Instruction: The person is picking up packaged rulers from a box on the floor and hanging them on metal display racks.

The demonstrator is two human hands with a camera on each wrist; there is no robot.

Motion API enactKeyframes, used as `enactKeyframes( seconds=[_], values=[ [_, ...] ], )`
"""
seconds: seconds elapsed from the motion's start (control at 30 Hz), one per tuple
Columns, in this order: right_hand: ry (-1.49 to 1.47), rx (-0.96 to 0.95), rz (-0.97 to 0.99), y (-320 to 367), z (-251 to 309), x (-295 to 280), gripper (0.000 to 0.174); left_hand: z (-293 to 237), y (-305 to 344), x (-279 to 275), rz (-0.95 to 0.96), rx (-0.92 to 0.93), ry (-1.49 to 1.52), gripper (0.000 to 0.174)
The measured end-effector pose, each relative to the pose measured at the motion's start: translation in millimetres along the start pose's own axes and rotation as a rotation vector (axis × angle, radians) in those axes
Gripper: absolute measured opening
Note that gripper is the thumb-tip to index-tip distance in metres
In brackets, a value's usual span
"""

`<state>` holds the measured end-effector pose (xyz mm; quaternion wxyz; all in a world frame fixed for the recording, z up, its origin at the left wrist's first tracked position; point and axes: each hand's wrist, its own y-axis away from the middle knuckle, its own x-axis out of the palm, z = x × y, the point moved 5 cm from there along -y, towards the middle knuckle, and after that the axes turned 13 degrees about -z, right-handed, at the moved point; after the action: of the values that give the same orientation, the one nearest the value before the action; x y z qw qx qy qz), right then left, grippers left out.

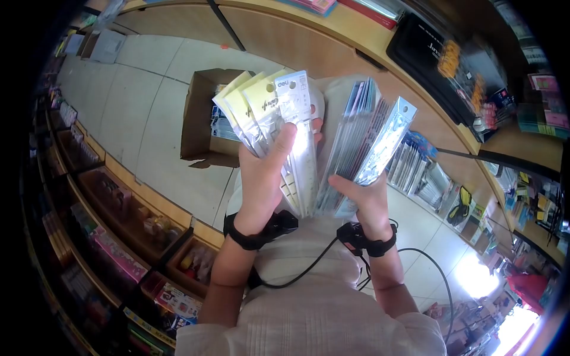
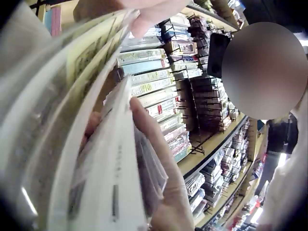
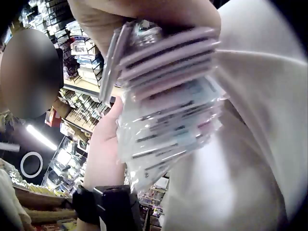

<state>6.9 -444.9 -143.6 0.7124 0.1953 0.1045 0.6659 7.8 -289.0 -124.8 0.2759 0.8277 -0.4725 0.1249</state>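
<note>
My left hand grips a fan of packaged rulers with yellow and white header cards, the front card marked "deli". Its thumb lies across the front packet, and fingertips show past the far edge. Beside it, my right hand grips a thick, upright stack of slim clear-wrapped packets, bluish and pinkish at their edges. A shiny packet with a hang hole leans along the stack's right side. Up close in the right wrist view, the stacked packets show dark printed lines; most of the gripping fingers are hidden.
An uncovered cardboard box holding packets stands on the tiled floor beyond my left hand. Stocked shelves run along the left. A wooden counter crosses ahead, with a black case. A cable hangs between my wrists.
</note>
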Motion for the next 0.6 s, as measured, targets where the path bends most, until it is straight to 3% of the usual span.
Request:
enactKeyframes(
  seconds=[0.2, 0.4, 0.6],
  values=[
    [0.012, 0.024, 0.159, 6.4, 0.3, 3.6, 0.058, -0.2, -2.7, -2.5, -0.005, 0.006, 0.017, 0.046],
    [-0.038, 0.046, 0.211, 5.8, -4.7, 5.1, 0.059, -2.1, -1.2, -2.1, 0.017, -0.037, 0.019, 0.043],
    [-0.099, 0.090, 0.145, 8.3, -0.4, 0.3, 0.052, -0.4, -3.5, -2.5, -0.034, -0.038, 0.064, 0.036]
  ],
)
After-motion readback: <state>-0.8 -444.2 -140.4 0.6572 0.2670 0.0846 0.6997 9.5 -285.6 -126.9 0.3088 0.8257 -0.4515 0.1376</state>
